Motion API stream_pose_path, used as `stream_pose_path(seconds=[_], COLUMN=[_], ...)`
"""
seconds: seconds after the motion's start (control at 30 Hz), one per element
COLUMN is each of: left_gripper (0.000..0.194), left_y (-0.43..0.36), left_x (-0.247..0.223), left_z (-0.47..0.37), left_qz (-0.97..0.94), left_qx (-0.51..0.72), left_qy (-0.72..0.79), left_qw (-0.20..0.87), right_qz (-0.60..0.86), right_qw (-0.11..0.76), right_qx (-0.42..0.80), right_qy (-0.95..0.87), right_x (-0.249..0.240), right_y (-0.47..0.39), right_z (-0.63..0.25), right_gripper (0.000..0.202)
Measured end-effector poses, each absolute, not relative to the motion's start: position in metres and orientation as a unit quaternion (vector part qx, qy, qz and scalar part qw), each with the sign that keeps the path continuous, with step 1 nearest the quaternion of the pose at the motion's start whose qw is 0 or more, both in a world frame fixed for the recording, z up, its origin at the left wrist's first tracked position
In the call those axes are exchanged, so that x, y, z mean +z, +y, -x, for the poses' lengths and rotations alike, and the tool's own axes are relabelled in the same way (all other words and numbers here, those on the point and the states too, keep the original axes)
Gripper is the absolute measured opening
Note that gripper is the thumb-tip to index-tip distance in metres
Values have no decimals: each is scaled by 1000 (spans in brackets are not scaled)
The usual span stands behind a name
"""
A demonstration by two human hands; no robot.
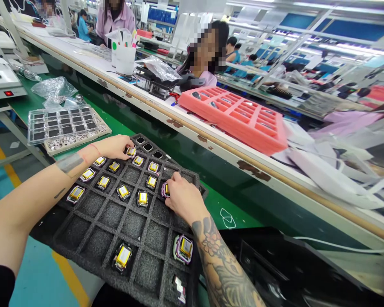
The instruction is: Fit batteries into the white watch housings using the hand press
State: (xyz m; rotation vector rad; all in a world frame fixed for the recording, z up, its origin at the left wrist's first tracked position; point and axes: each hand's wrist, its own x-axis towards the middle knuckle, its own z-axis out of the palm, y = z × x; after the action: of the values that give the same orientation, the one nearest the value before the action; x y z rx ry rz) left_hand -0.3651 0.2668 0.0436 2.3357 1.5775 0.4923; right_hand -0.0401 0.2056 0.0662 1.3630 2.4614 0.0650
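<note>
A black foam tray (137, 226) divided into square pockets lies tilted in front of me. Several pockets hold small square watch modules (123, 255) with yellow-edged batteries. At the tray's far left part, my left hand (120, 147) pinches one watch module (131, 152) between its fingertips. My right hand (185, 197) is over the right side, its fingers closed on a purple-rimmed watch module (165, 190) at a pocket. Another purple-rimmed module (183, 249) sits in a pocket nearer to me. Black square screens (147, 147) lie in the farthest row.
Clear plastic trays of dark squares (64, 123) rest on a beige tray of small parts at the left. Beyond the green bench runs a white conveyor table edge (208, 147) with a red foam tray (233, 115). A co-worker (208, 55) sits opposite. Black equipment (284, 264) stands at right.
</note>
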Motion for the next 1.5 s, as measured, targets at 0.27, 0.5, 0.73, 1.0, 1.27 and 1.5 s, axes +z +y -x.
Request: stream_pose_path(seconds=[0.27, 0.5, 0.73, 1.0, 1.27, 1.5], left_gripper=[49, 57, 33, 26, 20, 36], left_y=[221, 160, 145, 175, 179, 148], left_x=[36, 22, 15, 20, 41, 58], left_z=[407, 455, 454, 412, 400, 448], left_qz=[-633, -466, -461, -539, -573, -623], left_qx=[439, 611, 537, 273, 174, 179], left_qy=[540, 514, 624, 780, 793, 726], left_qw=[339, 381, 331, 160, 112, 230], right_qz=[-488, -477, -469, -466, -464, -460], right_qw=[124, 137, 157, 167, 157, 154], right_qx=[0, 10, 26, 25, 30, 39], right_qy=[864, 868, 869, 868, 871, 874], right_x=[52, 46, 47, 47, 48, 46], right_y=[213, 216, 216, 216, 213, 214], right_z=[28, 29, 33, 33, 32, 33], right_gripper=[26, 26, 23, 21, 23, 18])
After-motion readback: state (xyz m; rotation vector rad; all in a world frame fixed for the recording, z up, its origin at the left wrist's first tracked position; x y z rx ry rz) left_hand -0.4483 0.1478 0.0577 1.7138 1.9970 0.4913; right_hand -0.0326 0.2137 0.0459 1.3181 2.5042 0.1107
